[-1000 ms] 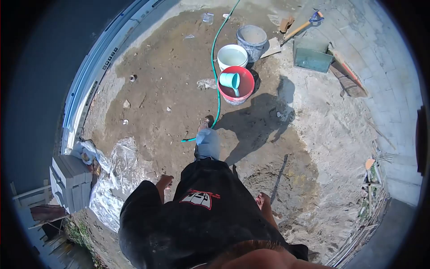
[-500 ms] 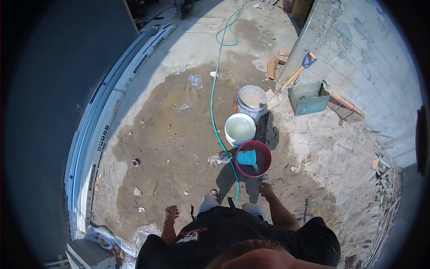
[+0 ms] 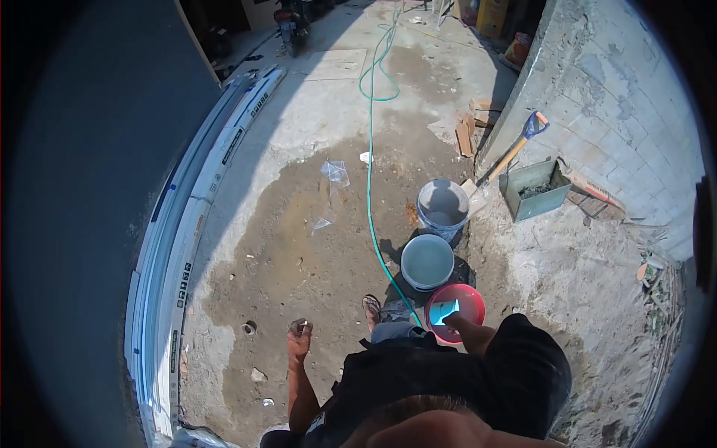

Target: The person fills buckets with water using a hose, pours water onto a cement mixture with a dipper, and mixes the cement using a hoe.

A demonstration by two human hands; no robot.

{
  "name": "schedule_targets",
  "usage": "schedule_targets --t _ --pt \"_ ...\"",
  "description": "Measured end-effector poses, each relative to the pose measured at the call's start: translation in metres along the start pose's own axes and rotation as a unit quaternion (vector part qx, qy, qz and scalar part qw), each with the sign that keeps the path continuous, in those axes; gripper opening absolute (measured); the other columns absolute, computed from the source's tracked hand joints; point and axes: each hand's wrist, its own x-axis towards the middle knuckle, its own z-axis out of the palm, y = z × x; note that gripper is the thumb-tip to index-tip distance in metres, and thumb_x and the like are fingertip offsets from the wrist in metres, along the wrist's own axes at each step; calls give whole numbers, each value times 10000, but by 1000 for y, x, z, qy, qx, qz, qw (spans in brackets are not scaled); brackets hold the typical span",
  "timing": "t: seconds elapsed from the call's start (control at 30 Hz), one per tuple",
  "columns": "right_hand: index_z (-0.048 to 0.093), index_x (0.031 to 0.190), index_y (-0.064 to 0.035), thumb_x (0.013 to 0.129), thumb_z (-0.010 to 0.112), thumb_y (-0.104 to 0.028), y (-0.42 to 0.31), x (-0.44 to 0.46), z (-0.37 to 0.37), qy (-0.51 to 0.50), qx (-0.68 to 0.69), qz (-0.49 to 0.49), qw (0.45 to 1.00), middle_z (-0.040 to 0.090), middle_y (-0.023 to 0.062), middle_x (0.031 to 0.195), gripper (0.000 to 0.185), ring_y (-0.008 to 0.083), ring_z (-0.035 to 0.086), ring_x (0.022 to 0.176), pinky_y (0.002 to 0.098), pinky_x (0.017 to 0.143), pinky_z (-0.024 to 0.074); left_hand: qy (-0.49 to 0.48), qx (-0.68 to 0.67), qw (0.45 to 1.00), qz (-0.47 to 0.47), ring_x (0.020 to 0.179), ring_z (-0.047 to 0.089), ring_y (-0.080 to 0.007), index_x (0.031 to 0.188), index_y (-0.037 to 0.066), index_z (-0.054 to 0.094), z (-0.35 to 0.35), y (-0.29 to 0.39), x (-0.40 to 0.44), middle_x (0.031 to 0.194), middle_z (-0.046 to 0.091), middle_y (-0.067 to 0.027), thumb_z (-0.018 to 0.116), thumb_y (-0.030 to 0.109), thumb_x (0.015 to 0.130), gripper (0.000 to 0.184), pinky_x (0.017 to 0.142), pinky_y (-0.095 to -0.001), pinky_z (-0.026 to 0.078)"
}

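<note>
My right hand (image 3: 455,321) reaches into the red bucket (image 3: 478,302), its fingers at the light blue dipper (image 3: 442,310); how they close on it is too small to tell. Out to the left, my left hand (image 3: 300,337) hangs over the wet ground with its fingers curled; a small pale spot shows at the fingertips. Just beyond the red bucket stands a white bucket (image 3: 427,263) of cloudy water, and behind that a grey-stained bucket (image 3: 443,206). A green hose (image 3: 371,190) runs along the left side of the buckets.
A shovel (image 3: 515,149) leans by the right wall near a metal box (image 3: 536,191) holding grey material. Long wrapped strips (image 3: 196,216) lie along the left wall. A small round object (image 3: 249,328) and clear plastic (image 3: 335,173) lie on the ground. A motorcycle (image 3: 290,28) stands far back.
The view has moved forward to the buckets. My right hand has gone from beside the red bucket into it, onto the dipper. My left hand has risen and reaches farther forward.
</note>
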Motion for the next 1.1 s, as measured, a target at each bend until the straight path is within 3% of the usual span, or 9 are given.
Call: schedule_targets --t 0.1,0.17,0.23,0.3,0.47,0.63,0.77,0.97,1.1 --pt "654 926 -45 777 551 -91 -119 -14 -66 -27 53 11 998 657 95 733 187 250 663 620 365 478 527 114 -68 942 -309 716 570 -164 1054 14 582 -27 -45 -19 849 620 -87 631 284 847 343 631 -335 456" --pt "704 754 -71 704 635 -189 -166 39 -72 147 -367 -337 854 674 139 837 146 295 680 806 418 659 549 107 -139 867 -467 705 545 -154 1027 28 583 -31 -64 -21 830 599 -65 621 296 842 327 637 -334 440" --pt "674 981 -48 736 622 -254 -245 5 -122 125 -77 -253 956 660 198 991 324 332 645 949 416 816 515 28 -143 855 -498 706 543 -153 1023 32 582 -17 -66 14 828 596 -62 619 296 842 323 638 -334 439" --pt "621 1095 -6 760 623 -312 -303 -20 -156 142 241 -220 934 649 217 1030 453 321 636 970 403 846 501 -45 -105 868 -482 707 541 -153 1018 35 582 -8 -52 61 825 592 -60 617 297 841 319 639 -334 437" --pt "615 1087 -4 776 639 -328 -325 -37 -162 210 329 -206 897 658 191 965 450 325 639 903 425 809 497 -203 39 875 -437 708 536 -152 1007 42 581 -33 -11 191 819 585 -53 612 299 840 308 642 -334 434" --pt "647 1057 -6 779 558 -290 -225 -19 -71 212 305 134 919 621 229 1094 407 353 608 1024 430 860 489 -266 193 865 -380 709 530 -152 996 50 580 -80 33 382 813 577 -46 606 300 838 297 644 -334 430" --pt "674 988 -11 768 524 -287 -187 -78 17 289 426 386 765 619 226 1097 383 358 610 1028 429 875 498 -231 256 884 -315 711 526 -151 988 56 579 -65 89 544 808 570 -41 602 301 837 289 647 -335 427" --pt "701 927 -55 721 538 -269 -231 -159 103 316 528 489 618 664 202 985 338 336 650 933 411 830 521 -191 244 939 -147 712 520 -150 974 66 577 87 190 722 801 561 -33 596 303 835 276 650 -335 422" --pt "706 909 -67 715 554 -267 -264 -166 163 296 544 530 580 689 163 881 317 310 679 827 388 735 551 -344 199 918 -21 717 499 -138 900 102 551 231 234 654 801 532 -6 589 308 826 222 641 -321 398"
